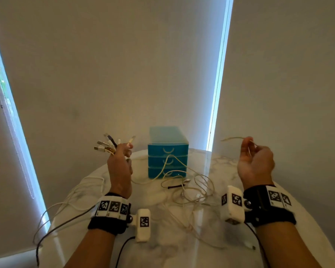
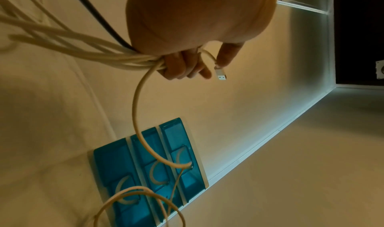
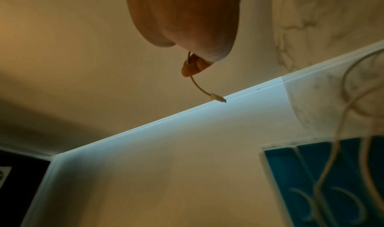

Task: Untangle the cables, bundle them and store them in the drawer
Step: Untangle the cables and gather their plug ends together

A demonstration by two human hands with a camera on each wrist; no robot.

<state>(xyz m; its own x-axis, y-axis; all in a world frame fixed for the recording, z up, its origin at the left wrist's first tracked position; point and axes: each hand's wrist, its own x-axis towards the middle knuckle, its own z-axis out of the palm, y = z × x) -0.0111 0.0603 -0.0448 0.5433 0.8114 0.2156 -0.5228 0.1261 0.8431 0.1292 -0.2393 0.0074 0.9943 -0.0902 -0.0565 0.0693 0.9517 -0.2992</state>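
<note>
Both forearms reach in from the bottom edge of the head view, each with a black wristband (image 1: 108, 222) carrying square black-and-white markers and a small white camera block. Raised over the left part of the round marble table (image 1: 302, 206), the left hand (image 1: 120, 167) has its fingers curled tight round a bunch of cables (image 2: 87, 49), mostly white with one dark one. Their plug ends (image 1: 106, 145) fan out above the fist, and the cords trail down to the tabletop. One white USB plug (image 2: 221, 73) sticks out beside the fingertips in the left wrist view. Held up well to the right, the right hand (image 1: 256, 163) pinches a single thin white cable (image 3: 197, 86) between thumb and fingers, its small plug hanging free. Loose loops of more cable (image 1: 190, 190) lie tangled on the marble between the hands. Behind them, against the wall, stands a blue three-drawer box (image 1: 167, 151) with all drawers shut.
</note>
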